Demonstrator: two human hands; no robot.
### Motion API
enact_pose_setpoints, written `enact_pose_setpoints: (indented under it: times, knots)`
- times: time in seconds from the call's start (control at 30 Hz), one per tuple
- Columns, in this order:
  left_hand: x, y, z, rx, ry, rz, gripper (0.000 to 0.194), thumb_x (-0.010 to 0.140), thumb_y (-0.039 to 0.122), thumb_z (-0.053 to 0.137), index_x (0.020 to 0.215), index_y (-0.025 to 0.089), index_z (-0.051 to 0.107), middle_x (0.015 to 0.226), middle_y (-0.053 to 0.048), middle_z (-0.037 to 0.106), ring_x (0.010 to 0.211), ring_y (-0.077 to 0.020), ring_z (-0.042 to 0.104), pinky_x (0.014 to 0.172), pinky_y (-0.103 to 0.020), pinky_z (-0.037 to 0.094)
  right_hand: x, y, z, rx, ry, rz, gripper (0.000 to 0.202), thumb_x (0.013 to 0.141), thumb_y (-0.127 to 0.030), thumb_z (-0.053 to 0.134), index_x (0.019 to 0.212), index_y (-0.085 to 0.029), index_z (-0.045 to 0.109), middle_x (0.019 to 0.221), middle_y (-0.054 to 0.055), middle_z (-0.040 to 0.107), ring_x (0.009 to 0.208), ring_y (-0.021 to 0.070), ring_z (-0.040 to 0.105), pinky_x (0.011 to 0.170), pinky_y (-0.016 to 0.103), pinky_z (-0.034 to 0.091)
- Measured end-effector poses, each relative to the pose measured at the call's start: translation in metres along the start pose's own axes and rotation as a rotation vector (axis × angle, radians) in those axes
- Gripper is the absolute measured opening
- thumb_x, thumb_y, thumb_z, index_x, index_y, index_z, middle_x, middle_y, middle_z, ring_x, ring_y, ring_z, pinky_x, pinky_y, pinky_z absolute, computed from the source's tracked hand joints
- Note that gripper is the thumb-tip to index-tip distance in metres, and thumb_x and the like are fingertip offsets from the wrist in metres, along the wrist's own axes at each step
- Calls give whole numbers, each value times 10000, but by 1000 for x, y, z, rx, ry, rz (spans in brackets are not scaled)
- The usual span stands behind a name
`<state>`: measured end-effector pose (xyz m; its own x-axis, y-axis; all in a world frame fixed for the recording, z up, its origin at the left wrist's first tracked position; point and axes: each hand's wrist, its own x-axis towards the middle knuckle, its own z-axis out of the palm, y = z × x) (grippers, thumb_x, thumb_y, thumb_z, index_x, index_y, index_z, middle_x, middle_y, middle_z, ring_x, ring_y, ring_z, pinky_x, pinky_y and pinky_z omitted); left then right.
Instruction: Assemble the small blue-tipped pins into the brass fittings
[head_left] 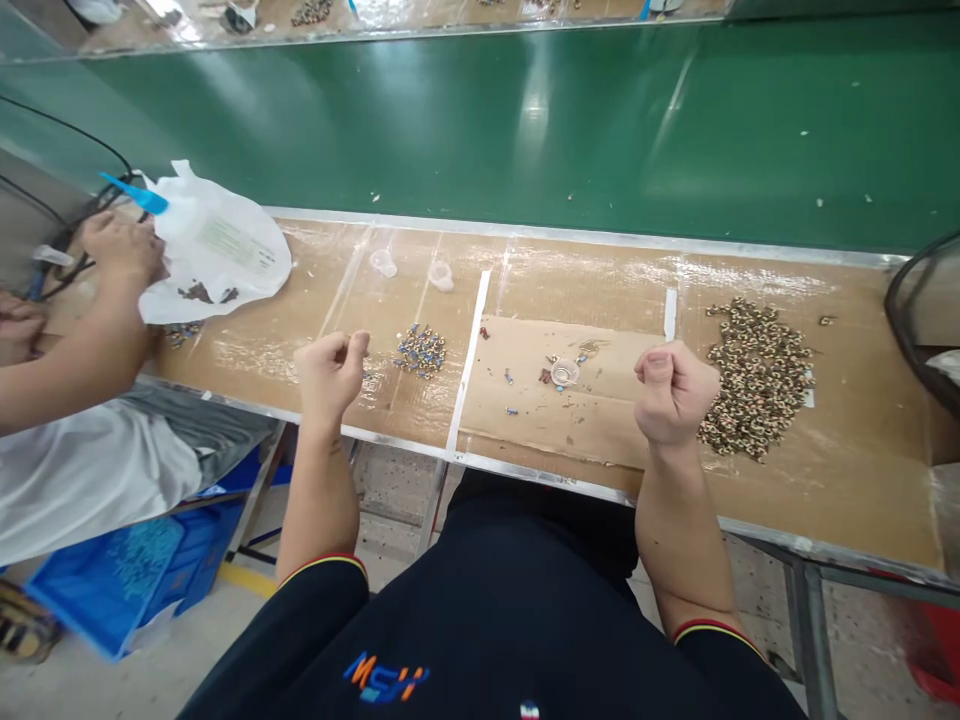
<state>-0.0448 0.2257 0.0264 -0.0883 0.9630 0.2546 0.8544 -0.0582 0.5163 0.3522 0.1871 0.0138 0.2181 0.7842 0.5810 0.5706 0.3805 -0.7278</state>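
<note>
While fisted hands (676,392) hover, metal parts (756,380) stretch forward.

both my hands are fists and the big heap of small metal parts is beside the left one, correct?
Wrong side: the head view shows the big heap of small metal parts beside the right hand. That hand and the left hand are both fists, as you say.
</note>
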Motion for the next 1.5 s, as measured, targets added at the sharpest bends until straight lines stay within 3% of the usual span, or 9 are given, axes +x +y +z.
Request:
enact_pose_setpoints:
  times: [0.07,0.27,0.53,0.73,0.9,1.03,1.23,1.37,1.5]
  knots:
    - [-19,10,2,-41,5,117,332,982,346,533,699,198,623,589,-6,584,570,-148,512,578,-287,375,3,3,-2,-50,-26,-4,462,1043,-530,488,710,-232,604,567,-11,550,505,144,506,512,304,385]
    - [-62,62,40,-170,-355,535,285,973,116,478,1140,183,699,1060,-102,730,977,-214,694,849,-339,570,8,9,2,-67,-223,-84,137,999,-266,562,982,-230,694,847,35,673,717,172,627,646,320,509]
    - [-62,85,81,-12,-453,682,171,1013,247,566,1021,201,730,955,-70,703,839,-202,670,736,-312,528,11,14,-3,-58,-601,-133,149,955,-350,667,1029,-227,707,962,64,726,803,206,660,726,350,560]
    - [-42,89,83,-17,-538,701,152,995,186,560,883,191,662,858,-41,671,753,-183,639,654,-291,474,13,18,-6,-36,-742,-143,192,946,-383,705,1007,-201,699,938,75,725,847,220,683,747,347,546]
    - [-1,111,63,-419,-403,680,110,1004,175,544,926,192,620,847,-28,680,748,-140,625,688,-271,505,10,22,-2,-27,-811,-149,77,970,-283,663,955,-225,712,908,60,728,841,218,673,739,350,527]
    - [20,135,73,-658,-358,593,73,985,234,606,942,182,634,822,-18,703,686,-109,628,647,-248,515,9,21,3,-43,-754,-170,99,979,-237,646,900,-224,704,860,51,717,796,204,664,712,338,520]
    - [12,132,113,-906,-488,399,116,926,254,713,976,151,688,867,-60,772,741,-133,740,656,-237,584,1,16,16,-157,-573,-211,144,995,-260,610,880,-225,690,801,42,680,747,193,626,675,326,503]
    - [7,127,119,-965,-519,248,118,865,254,779,912,157,729,847,-61,784,724,-145,751,655,-250,606,-3,12,25,-255,-463,-239,134,992,-248,613,886,-223,691,815,48,693,794,198,640,698,325,500]
    - [7,129,119,-994,-488,213,99,828,241,808,849,169,744,819,-47,778,741,-144,743,694,-263,616,-5,11,27,-225,-505,-236,159,993,-264,608,865,-228,695,784,29,685,735,177,610,680,317,495]
